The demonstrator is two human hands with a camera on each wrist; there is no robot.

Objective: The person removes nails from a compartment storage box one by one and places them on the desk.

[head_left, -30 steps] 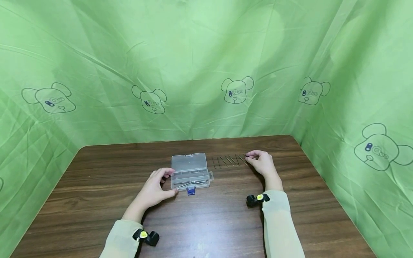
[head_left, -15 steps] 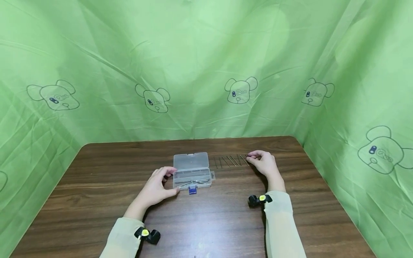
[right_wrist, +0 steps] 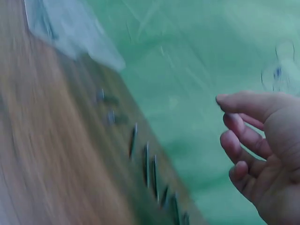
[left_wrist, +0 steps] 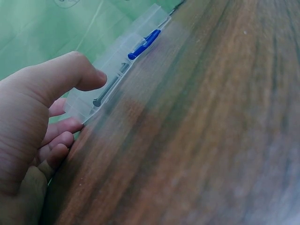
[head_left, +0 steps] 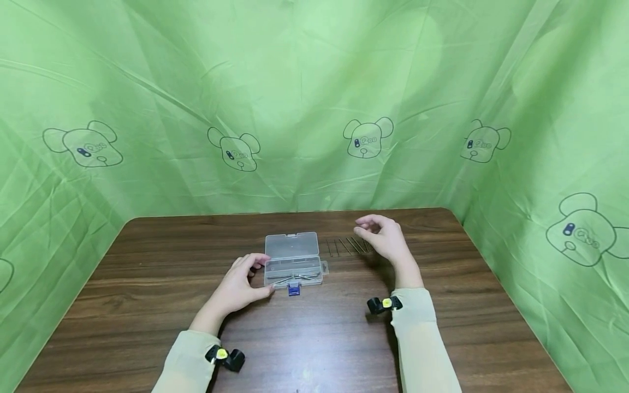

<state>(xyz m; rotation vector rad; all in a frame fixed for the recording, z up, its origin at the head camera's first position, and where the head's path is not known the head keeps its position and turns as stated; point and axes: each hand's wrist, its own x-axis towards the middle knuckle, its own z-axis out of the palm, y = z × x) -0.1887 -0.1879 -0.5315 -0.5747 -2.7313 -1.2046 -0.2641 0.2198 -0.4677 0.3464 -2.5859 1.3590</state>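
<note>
On the brown table (head_left: pixel 319 333) before me, a clear box (head_left: pixel 292 247) stands open, the far edge being twelve o'clock. At its eight, the left hand (head_left: pixel 237 286) clamps its left end between thumb and fingers; at half past two the right hand (head_left: pixel 385 238), fingers loosely parted, hovers by a row of slim nails (right_wrist: pixel 155 174), and a blue latch (head_left: pixel 294 290) sits at six.

Left hand (head_left: pixel 235 288) touching clear box (head_left: pixel 292 246), slim rods (head_left: pixel 354 245)

Pale cream sleeves (head_left: pixel 425 344) meet black wrist cameras (head_left: pixel 375 305) bearing yellow patches (head_left: pixel 386 303).
</note>
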